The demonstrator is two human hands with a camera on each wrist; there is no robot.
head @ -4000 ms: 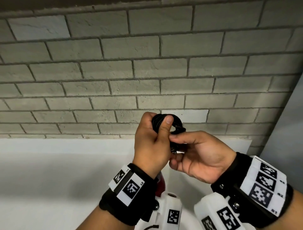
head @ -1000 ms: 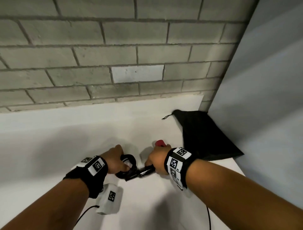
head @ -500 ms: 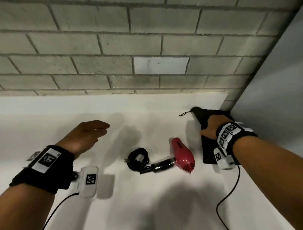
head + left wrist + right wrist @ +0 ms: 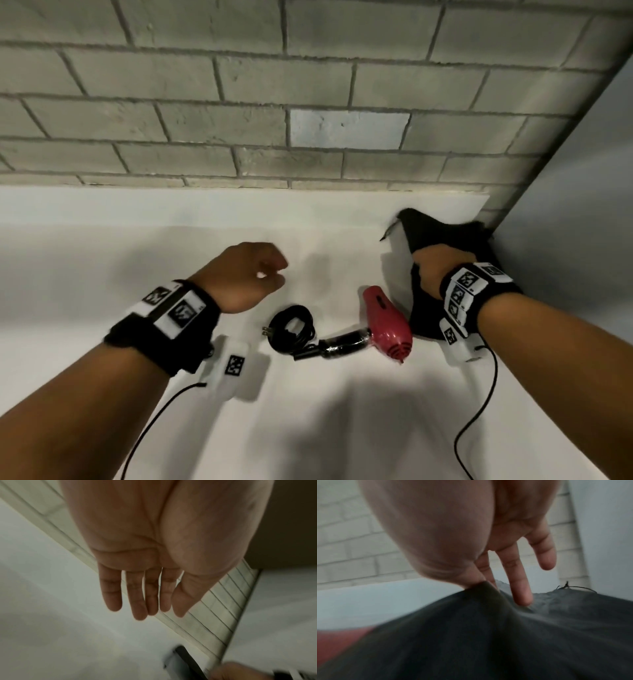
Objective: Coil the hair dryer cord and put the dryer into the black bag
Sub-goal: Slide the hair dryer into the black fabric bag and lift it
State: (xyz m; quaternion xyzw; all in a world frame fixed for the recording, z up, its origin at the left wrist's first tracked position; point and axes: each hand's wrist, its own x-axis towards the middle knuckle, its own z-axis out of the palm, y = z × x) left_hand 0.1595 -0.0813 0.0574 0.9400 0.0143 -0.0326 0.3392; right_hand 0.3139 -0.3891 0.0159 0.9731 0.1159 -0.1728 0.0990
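A small red plastic hair dryer lies on its side on the flat white table top. Its black handle points left. At the end of the handle sits the black cord, wound up in a round bundle, with the plug on its left side. The cord bundle lies flat on the table, touching nothing else.

The soft black cloth bag lies at the far right of the table, in the corner by the grey brick wall. It is just to the right of the dryer. A thin string hangs from its far end.

The right hand is on the bag. In the right wrist view the thumb and first finger pinch up a fold of the cloth, and the other fingers stick out straight.

The left hand floats in the air above the table, left of the cord and a bit farther away. It holds nothing. In the left wrist view its fingers are loose and nearly straight.
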